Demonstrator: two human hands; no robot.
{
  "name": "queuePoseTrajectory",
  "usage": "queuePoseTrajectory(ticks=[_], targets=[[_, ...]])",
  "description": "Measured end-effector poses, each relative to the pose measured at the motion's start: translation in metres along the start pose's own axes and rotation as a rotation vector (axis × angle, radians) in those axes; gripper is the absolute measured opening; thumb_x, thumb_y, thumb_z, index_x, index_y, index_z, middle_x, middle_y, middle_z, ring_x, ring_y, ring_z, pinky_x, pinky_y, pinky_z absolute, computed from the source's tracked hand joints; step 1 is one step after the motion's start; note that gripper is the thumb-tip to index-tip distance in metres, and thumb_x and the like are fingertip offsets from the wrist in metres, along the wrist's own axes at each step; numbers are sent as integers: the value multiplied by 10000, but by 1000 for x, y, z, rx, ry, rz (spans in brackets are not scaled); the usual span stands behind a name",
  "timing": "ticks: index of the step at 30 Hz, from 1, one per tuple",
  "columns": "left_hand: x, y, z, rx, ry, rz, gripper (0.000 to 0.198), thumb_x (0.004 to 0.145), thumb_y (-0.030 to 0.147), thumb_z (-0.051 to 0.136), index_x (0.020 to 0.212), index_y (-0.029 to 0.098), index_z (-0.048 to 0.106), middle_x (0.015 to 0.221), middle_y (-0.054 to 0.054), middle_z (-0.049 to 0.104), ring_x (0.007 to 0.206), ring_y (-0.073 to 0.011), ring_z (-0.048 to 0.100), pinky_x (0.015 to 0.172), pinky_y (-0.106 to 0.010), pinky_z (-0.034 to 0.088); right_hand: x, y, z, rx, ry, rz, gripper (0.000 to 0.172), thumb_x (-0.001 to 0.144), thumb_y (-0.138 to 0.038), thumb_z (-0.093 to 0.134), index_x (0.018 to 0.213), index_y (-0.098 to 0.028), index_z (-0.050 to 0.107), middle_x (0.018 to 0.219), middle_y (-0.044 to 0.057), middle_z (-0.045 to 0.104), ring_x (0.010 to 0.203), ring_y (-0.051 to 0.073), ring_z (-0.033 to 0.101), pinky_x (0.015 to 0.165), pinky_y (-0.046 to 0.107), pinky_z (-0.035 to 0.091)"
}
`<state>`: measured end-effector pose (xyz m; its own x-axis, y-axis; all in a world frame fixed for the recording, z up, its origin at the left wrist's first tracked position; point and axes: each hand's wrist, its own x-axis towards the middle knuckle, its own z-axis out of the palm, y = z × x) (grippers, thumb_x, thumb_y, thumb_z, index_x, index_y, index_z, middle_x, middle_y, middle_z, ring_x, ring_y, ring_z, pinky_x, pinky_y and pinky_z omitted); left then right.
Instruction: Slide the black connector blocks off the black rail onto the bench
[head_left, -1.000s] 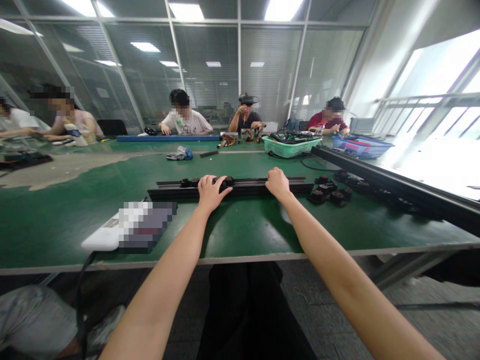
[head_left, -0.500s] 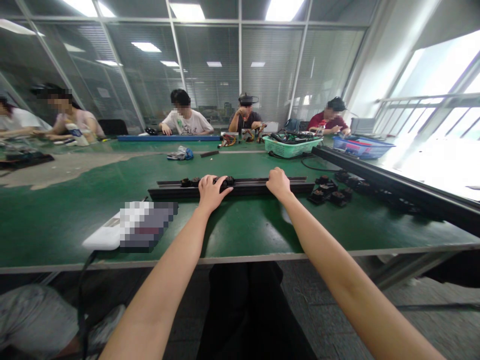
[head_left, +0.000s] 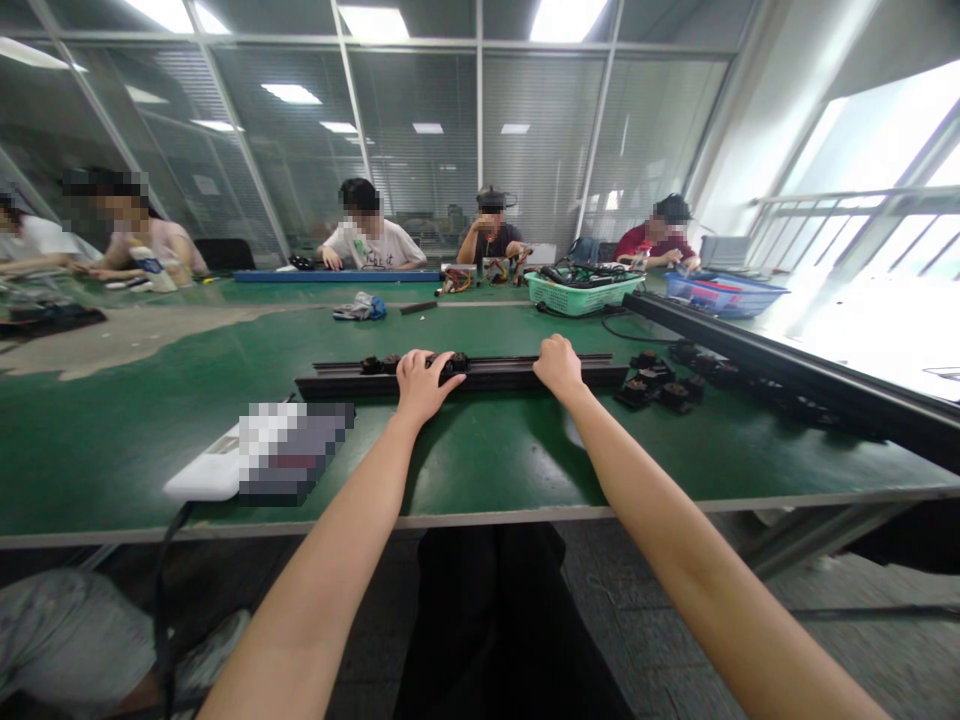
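A long black rail [head_left: 495, 374] lies across the green table [head_left: 487, 460] in front of me. Small black parts [head_left: 379, 364] sit on its left half. My left hand [head_left: 421, 382] rests on the rail with its fingers curled over a black part [head_left: 453, 364] on it. My right hand [head_left: 558, 366] grips the rail further right, fingers wrapped over its top. Both arms reach straight out from the table's near edge.
Loose black parts [head_left: 660, 384] lie right of the rail, and a long dark beam [head_left: 787, 372] runs along the right side. A white and dark device [head_left: 259, 452] lies near left. A green basket [head_left: 582, 289] and a blue bin [head_left: 721, 293] stand farther back, where several people sit.
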<state>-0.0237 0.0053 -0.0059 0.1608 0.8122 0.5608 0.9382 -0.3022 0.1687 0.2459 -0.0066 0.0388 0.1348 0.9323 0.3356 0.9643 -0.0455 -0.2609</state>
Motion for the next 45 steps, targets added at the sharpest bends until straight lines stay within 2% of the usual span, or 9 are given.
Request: queuePoseTrajectory(ticks=[11,29,45], targets=[[-1,3,-2,17,-9,-6,554,1025,568,647,1509,300,680,1467,-148,609,1460,-359,445,1283,-521,302,2,0,0,-26,-3,13,354,956,-43,503,1198,-98,755,1321,215,655,1302,302,606,975,339,567],[0,1,1,10,6,2,548,1019,580,638,1496,315,687,1452,-144,612,1445,-367,441,1271,-542,310,2,-1,-1,-14,0,42,322,959,-61,530,1178,-120,759,1314,202,656,1241,283,621,940,311,551],[0,2,-1,12,-5,3,553,1024,571,638,1500,292,685,1457,-155,603,1450,-361,447,1274,-528,313,-1,2,-3,-37,-3,28,331,958,-43,512,1187,-98,744,1320,213,655,1267,295,620,929,322,557]])
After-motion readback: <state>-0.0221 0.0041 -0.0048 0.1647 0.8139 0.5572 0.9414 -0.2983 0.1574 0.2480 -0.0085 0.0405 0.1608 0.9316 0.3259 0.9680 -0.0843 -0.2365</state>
